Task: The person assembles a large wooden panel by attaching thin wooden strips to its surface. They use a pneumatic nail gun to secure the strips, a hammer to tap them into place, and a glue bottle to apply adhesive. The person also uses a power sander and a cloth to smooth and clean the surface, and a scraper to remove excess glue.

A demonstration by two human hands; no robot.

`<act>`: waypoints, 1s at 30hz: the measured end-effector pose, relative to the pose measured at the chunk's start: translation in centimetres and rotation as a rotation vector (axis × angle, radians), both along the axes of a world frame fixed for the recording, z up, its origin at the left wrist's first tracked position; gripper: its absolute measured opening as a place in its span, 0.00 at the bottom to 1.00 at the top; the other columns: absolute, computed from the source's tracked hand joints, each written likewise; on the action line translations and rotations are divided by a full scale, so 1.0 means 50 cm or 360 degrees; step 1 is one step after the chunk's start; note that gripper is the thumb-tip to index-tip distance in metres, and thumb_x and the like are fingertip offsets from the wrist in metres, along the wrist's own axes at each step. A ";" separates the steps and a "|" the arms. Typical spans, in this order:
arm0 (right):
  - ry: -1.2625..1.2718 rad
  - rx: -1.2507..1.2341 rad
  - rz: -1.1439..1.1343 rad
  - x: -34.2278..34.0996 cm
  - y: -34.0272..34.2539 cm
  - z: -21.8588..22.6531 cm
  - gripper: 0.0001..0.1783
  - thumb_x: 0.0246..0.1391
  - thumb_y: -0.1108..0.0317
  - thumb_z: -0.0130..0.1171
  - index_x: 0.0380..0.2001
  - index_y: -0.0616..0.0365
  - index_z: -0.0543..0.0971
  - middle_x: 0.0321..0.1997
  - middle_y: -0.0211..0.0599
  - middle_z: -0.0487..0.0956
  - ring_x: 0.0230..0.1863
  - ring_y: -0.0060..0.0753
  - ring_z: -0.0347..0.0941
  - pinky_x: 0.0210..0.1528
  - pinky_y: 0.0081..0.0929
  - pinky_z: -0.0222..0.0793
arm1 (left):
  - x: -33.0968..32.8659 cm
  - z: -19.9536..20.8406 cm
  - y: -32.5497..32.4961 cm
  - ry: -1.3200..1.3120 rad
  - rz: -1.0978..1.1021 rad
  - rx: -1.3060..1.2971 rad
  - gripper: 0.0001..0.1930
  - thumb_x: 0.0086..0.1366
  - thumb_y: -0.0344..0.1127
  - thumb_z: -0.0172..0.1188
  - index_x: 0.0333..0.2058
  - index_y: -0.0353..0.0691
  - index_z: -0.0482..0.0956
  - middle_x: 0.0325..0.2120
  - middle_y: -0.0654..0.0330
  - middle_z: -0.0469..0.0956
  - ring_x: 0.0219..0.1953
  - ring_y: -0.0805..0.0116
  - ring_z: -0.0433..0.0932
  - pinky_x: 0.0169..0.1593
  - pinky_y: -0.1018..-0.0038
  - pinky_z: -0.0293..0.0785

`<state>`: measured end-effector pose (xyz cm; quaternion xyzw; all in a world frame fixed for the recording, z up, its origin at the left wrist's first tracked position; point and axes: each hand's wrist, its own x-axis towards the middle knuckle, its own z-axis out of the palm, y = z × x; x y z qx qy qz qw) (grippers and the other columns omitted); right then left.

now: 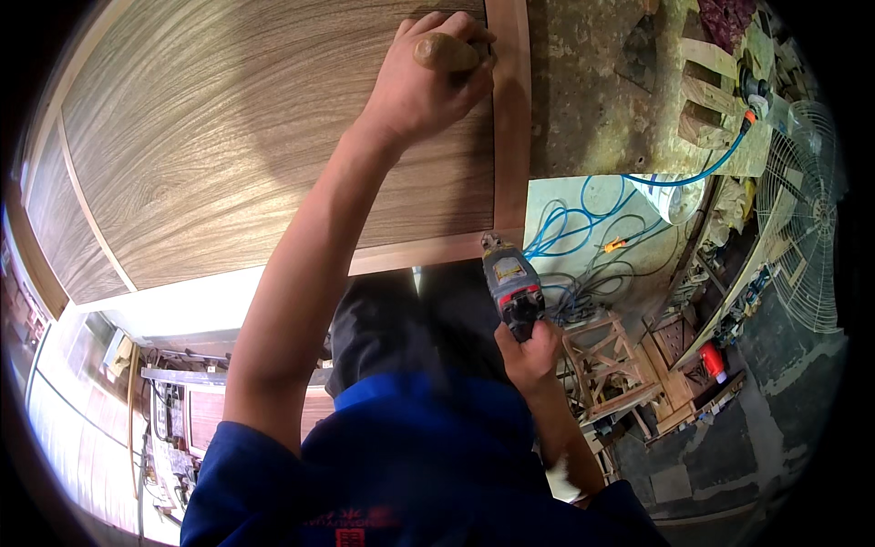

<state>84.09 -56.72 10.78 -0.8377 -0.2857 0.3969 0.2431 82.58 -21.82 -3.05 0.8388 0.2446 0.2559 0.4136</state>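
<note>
Gripping a cordless drill (512, 284) just below the wood-veneer panel (246, 137), right hand (531, 351) is closing around its handle — left hand (424, 87) is pinching a wooden-handled tool (447, 52) against the panel's reddish edge trim (512, 118); drilling not yet underway.

Our blue work shirt and dark trousers

We wear a short-sleeved blue shirt with red markings on the chest, dark trousers below it, bare forearms, and a white wrap near our right elbow.
</note>
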 end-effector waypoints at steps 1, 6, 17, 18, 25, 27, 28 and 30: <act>-0.0003 -0.0033 0.0042 0.002 0.002 0.005 0.19 0.58 0.68 0.69 0.51 0.62 0.80 0.36 0.49 0.86 0.35 0.52 0.86 0.38 0.41 0.80 | 0.000 -0.002 0.000 -0.0004 -0.0003 0.0008 0.11 0.66 0.38 0.67 0.45 0.45 0.82 0.40 0.56 0.82 0.47 0.51 0.79 0.56 0.55 0.74; 0.0149 0.0089 -0.0034 -0.004 0.010 0.017 0.23 0.59 0.72 0.68 0.58 0.61 0.80 0.44 0.47 0.89 0.43 0.43 0.89 0.46 0.37 0.83 | 0.004 0.007 0.000 0.0042 0.0010 0.0009 0.12 0.66 0.38 0.66 0.46 0.45 0.82 0.40 0.56 0.82 0.46 0.50 0.78 0.56 0.56 0.74; 0.0081 -0.0078 0.0035 -0.023 0.033 0.009 0.20 0.62 0.65 0.70 0.55 0.58 0.82 0.41 0.48 0.88 0.38 0.45 0.88 0.41 0.37 0.82 | 0.000 0.004 0.001 -0.0011 -0.0012 -0.0023 0.12 0.65 0.37 0.66 0.46 0.44 0.83 0.39 0.55 0.82 0.44 0.52 0.79 0.53 0.56 0.75; 0.0063 -0.0080 0.0055 -0.023 0.032 0.009 0.19 0.62 0.66 0.70 0.55 0.58 0.82 0.41 0.48 0.88 0.38 0.45 0.88 0.41 0.37 0.82 | -0.001 0.003 0.001 -0.0011 -0.0020 -0.0034 0.12 0.65 0.37 0.66 0.46 0.44 0.83 0.39 0.55 0.82 0.45 0.52 0.79 0.54 0.56 0.75; 0.0048 0.0015 -0.0066 -0.026 0.026 0.022 0.19 0.62 0.65 0.71 0.54 0.58 0.83 0.40 0.47 0.88 0.39 0.47 0.88 0.41 0.36 0.82 | 0.002 0.010 -0.008 0.0066 0.0019 -0.0059 0.13 0.67 0.38 0.65 0.48 0.44 0.82 0.42 0.54 0.82 0.47 0.50 0.78 0.55 0.56 0.74; 0.0036 0.0029 -0.0087 -0.029 0.012 0.031 0.20 0.61 0.64 0.71 0.54 0.58 0.82 0.40 0.48 0.88 0.39 0.48 0.88 0.41 0.37 0.82 | 0.004 0.012 -0.007 0.0076 -0.0028 -0.0033 0.13 0.67 0.38 0.65 0.48 0.43 0.82 0.43 0.54 0.81 0.48 0.50 0.78 0.56 0.56 0.74; 0.0013 -0.0001 -0.0054 -0.029 0.004 0.035 0.21 0.61 0.64 0.71 0.55 0.58 0.82 0.40 0.48 0.88 0.39 0.48 0.88 0.41 0.38 0.83 | 0.007 0.012 -0.005 0.0081 -0.0053 -0.0020 0.13 0.67 0.38 0.65 0.48 0.43 0.82 0.43 0.54 0.81 0.48 0.50 0.78 0.57 0.56 0.74; -0.0006 -0.0081 0.0000 -0.024 -0.009 0.045 0.22 0.61 0.62 0.71 0.55 0.58 0.81 0.40 0.49 0.88 0.39 0.50 0.88 0.41 0.40 0.83 | 0.018 0.005 -0.002 0.0087 -0.0028 0.0061 0.14 0.66 0.38 0.65 0.49 0.42 0.81 0.41 0.54 0.84 0.47 0.49 0.81 0.52 0.57 0.77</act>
